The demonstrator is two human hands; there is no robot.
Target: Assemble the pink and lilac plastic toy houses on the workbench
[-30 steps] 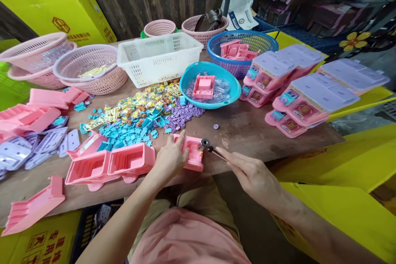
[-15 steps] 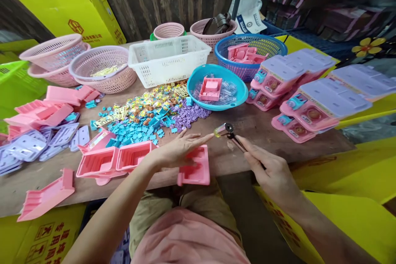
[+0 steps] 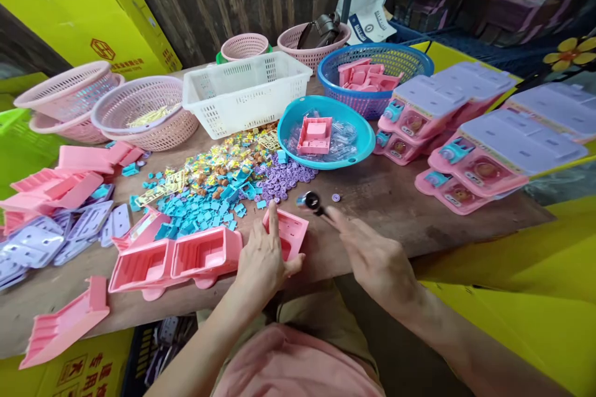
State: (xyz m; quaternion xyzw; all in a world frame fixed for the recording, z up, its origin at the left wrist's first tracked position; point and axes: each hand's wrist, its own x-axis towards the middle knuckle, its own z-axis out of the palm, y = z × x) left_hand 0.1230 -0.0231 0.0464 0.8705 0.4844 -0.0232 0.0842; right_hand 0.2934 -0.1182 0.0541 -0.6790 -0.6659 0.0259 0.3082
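My left hand [image 3: 263, 254] grips a pink plastic part [image 3: 294, 229] at the table's front edge, its index finger stretched along one side and the thumb at the lower corner. The part sits tilted, partly covered by the hand. In my right hand [image 3: 379, 260] is a small hammer [image 3: 313, 201] with a round black face, held by its handle just right of and above the pink part. The hammer head is blurred. Left of my left hand stand two joined open pink housings [image 3: 205, 251]. A small purple spiral disc [image 3: 336, 197] lies right of the hammer head.
Heaps of blue pieces [image 3: 198, 208] and purple discs [image 3: 284, 180] lie mid-table. A teal basin [image 3: 365, 149] and a white basket [image 3: 246, 105] stand behind. Finished-looking pink and lilac toy houses [image 3: 493, 161] are stacked at right; lilac panels [image 3: 32, 245] lie at left.
My left hand has drawn back from the hammer head and now grips the pink part, which has turned and tilted. The hammer has moved left and down. The single purple disc has appeared.
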